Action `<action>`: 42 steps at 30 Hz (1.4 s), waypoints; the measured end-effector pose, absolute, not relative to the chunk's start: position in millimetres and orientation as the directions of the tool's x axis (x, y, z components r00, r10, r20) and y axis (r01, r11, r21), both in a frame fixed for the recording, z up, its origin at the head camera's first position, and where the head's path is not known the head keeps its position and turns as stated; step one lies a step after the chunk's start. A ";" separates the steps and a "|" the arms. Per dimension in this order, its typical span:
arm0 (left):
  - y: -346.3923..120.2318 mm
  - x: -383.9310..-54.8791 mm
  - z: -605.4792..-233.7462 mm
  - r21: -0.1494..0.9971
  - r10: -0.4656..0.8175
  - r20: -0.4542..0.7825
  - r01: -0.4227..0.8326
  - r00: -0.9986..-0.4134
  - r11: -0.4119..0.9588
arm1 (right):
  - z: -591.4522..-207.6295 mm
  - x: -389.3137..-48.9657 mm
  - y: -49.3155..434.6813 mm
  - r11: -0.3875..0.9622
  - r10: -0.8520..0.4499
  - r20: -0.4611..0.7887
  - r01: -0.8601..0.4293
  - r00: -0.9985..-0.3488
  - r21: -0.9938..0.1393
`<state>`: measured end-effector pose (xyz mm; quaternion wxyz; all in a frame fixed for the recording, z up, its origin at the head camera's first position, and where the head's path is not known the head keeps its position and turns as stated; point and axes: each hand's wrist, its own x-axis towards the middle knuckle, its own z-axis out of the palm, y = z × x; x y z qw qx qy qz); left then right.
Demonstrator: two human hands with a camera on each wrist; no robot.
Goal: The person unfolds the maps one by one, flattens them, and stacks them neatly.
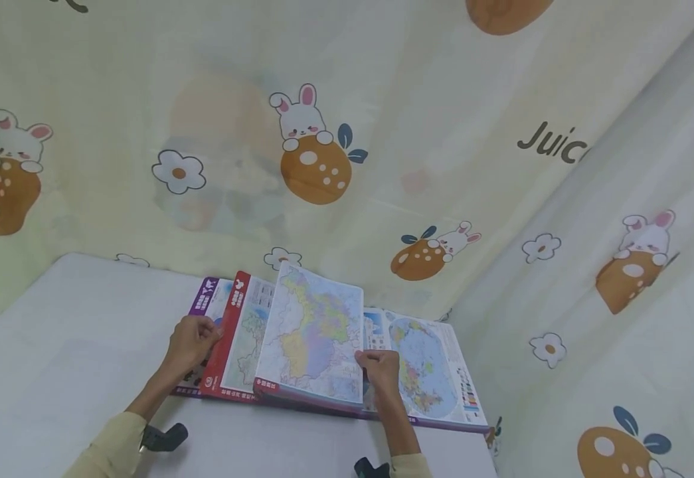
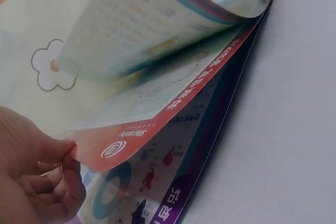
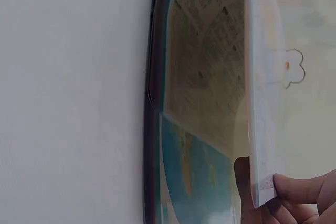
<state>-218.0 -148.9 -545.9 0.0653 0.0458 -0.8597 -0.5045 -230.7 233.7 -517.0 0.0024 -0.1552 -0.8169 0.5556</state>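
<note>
A red-bordered map booklet (image 1: 245, 355) lies over a purple-bordered world map (image 1: 430, 372) on the white table. My left hand (image 1: 190, 342) pinches the red left edge between thumb and finger; the left wrist view shows the red corner (image 2: 113, 148) lifted off the purple-edged sheet (image 2: 178, 192) below. With its thumb on top, my right hand (image 1: 380, 372) grips the right edge of a raised stack of pages, whose top page is a coloured map (image 1: 317, 332). These pages (image 3: 257, 129) stand up from the sheets beneath in the right wrist view.
The white table (image 1: 84, 332) extends left and in front of the maps. Behind it and along the right side hangs a pale curtain (image 1: 382, 133) printed with rabbits, fruit and flowers. Dark wrist mounts (image 1: 164, 438) sit at both sleeves.
</note>
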 end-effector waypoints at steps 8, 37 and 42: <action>-151.0 -220.7 -546.7 0.865 -0.157 0.045 -0.040 -0.987 0.500 | -512.2 -231.9 261.4 0.360 0.313 -0.112 0.227 -0.943 -0.905; -170.9 -218.3 -551.2 0.805 -0.220 0.086 -0.063 -0.972 0.590 | -503.5 -232.5 338.7 0.402 0.502 -0.087 0.321 -0.860 -0.857; -174.2 -215.6 -551.9 0.801 -0.230 0.081 -0.074 -0.970 0.594 | -508.6 -233.4 347.1 0.414 0.545 -0.043 0.313 -0.837 -0.855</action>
